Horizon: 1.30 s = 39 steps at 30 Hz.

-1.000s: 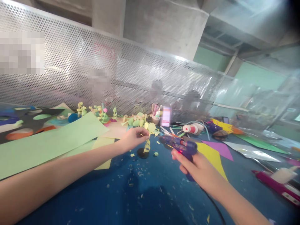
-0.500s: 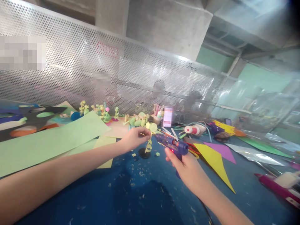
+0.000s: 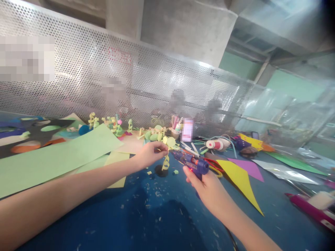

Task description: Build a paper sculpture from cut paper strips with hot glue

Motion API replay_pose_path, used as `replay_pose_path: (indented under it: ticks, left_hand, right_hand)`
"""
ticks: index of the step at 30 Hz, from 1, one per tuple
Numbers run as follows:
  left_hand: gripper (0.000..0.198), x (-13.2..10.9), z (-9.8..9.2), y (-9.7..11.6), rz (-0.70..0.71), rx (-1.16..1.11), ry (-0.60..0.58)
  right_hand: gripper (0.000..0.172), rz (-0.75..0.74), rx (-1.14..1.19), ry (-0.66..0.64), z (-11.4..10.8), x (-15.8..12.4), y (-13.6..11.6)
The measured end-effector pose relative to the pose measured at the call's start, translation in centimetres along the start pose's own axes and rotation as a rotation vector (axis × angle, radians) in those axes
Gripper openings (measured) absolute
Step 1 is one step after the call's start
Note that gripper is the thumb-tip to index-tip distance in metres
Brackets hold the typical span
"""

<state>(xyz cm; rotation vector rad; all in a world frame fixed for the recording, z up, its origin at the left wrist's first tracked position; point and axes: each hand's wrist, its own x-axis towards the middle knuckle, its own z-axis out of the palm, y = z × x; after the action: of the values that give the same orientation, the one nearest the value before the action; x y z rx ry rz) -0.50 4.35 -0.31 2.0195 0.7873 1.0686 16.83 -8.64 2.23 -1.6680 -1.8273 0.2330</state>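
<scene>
Behind everything, a perforated metal screen (image 3: 78,69) with blurred people (image 3: 178,99) beyond, under bare concrete (image 3: 183,31); below, a dark blue table (image 3: 141,223) flecked with pale scraps (image 3: 157,190). Nearly at centre, upright on a round black base (image 3: 159,171), a pale yellow paper spiral (image 3: 166,163). Pinching at the top of the spiral with the left hand (image 3: 153,154), with thumb and fingertips drawn together. Gripping a blue glue gun (image 3: 193,163) in the right hand (image 3: 209,188), with fingers curled round its handle, a red light (image 3: 191,169) glowing beside the thumb, and a black cord (image 3: 231,237) trailing below the wrist. Pointing the nozzle (image 3: 175,152) leftward, just beside the left fingertips; too small to tell whether touching. To the left, a long pale green sheet (image 3: 65,158) beside a pale yellow sheet (image 3: 119,178). Farther back, small paper models (image 3: 119,129), rounded green paper pieces (image 3: 154,135), a cup of sticks (image 3: 176,130) and a phone (image 3: 187,129), upright with its screen lit. To the right, a white-and-red spool-like thing (image 3: 214,144), a bright yellow sheet (image 3: 240,179), a purple sheet (image 3: 250,169) just behind it, and a magenta tool (image 3: 307,207) near the edge of view.
</scene>
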Motion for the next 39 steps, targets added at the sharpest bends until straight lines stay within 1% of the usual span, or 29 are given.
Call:
replay_pose_path:
  ticks: [6,15,24,32,39]
  left_hand:
    - [0.018,0.01,0.05,-0.04,0.000,0.004,-0.007]
    - [0.016,0.08,0.02,-0.06,0.003,-0.005,-0.010]
    - [0.018,0.04,0.11,-0.08,-0.009,-0.007,-0.006]
    - [0.017,0.02,0.04,-0.09,-0.010,-0.009,0.000]
    - [0.020,0.05,0.06,-0.03,-0.008,-0.024,-0.008]
  right_hand:
    - [0.040,-0.006,0.004,0.008,0.06,0.09,0.11]
    - [0.043,-0.018,-0.049,0.020,-0.04,-0.05,-0.12]
    - [0.044,-0.003,-0.061,0.023,-0.24,-0.24,0.00]
    - [0.044,0.000,-0.060,0.009,-0.34,-0.07,-0.42]
    - [0.041,-0.027,-0.043,0.013,-0.30,-0.16,-0.57]
